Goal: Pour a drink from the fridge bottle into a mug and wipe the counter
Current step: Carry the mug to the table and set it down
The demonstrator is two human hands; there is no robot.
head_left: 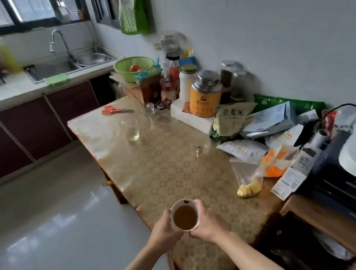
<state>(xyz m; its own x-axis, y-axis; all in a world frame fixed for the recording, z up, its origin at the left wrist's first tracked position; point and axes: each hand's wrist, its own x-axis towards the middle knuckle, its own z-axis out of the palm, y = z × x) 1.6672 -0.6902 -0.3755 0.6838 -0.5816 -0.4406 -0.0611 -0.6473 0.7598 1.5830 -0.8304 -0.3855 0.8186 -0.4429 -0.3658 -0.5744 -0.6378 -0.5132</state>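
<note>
Cupping the white mug of brown drink (184, 216) from both sides, the left hand (164, 229) and right hand (206, 222) are grasping it above the patterned bench's (165, 167) near edge at six o'clock; any tilt risks spilling floorward, while open room is lying toward twelve o'clock, short of the clear glass (200, 147).

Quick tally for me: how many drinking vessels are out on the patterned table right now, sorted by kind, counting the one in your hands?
Mugs with brown drink, held in both hands: 1
Clear glasses standing upright: 2
Clear glasses lying on their side near the scissors: 1
Total: 4
</note>
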